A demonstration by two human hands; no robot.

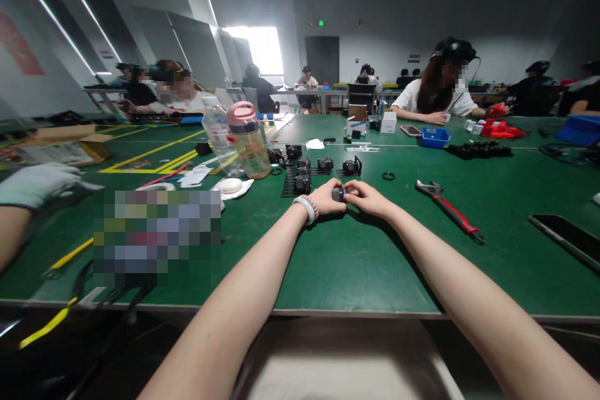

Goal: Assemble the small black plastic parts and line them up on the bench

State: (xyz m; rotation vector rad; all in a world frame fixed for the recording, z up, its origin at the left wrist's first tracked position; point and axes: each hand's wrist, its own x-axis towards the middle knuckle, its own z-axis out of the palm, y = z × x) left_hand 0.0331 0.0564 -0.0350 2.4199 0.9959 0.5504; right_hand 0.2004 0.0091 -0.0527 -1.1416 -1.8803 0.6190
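Observation:
Between my two hands, just above the green table (356, 262), is a small dark grey blocky part (338, 194). My left hand (324, 199) is closed around its left side, with a bracelet and a bangle on the wrist. At its right side, my right hand (368, 197) has thumb and fingers pinched together at the part. Fingers cover much of it, so its exact kind is unclear. Just beyond my left hand stand several similar black parts (302, 183) with comb-like bases. Another black part (351, 166) stands beyond my right hand, and a black ring (388, 176) lies to its right.
An adjustable wrench (450, 212) and a phone (567, 234) lie to the right. A pink-lidded bottle (250, 144) stands left, near a white round object (229, 186). Farther back is a blue tray (434, 136). At far left is another person's gloved hand (40, 184).

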